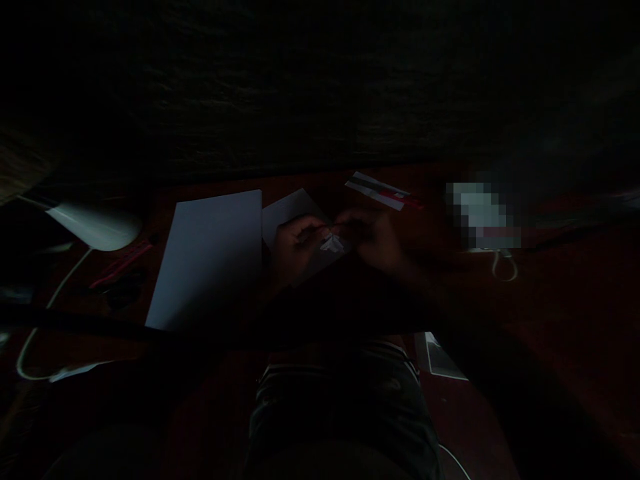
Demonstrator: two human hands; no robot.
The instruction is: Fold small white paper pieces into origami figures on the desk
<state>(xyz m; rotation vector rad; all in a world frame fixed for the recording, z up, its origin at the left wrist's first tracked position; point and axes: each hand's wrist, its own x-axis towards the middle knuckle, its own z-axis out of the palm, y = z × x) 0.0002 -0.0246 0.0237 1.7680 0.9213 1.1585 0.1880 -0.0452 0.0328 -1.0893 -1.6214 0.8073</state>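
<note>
In dim light, my left hand (299, 244) and my right hand (374, 239) meet over the table, fingertips close together. Between them is a small folded piece of white paper (332, 243), with creased flaps spreading toward me. The fingers of each hand are closed in a pinch at its upper edge. Beneath the hands lies a white sheet (285, 212), turned at an angle and partly covered by them. A larger pile of white paper (215, 250) rests just left of my left hand. Deep shadow hides much of the fingers' detail.
A ruler-like strip (367, 185) with a red item (400, 197) lies behind my right hand. At left stand a white lamp-like object (95, 227) with a pale cable (65, 283) and a pink-red item (125, 261). A blurred-out pale object (480, 210) is at right.
</note>
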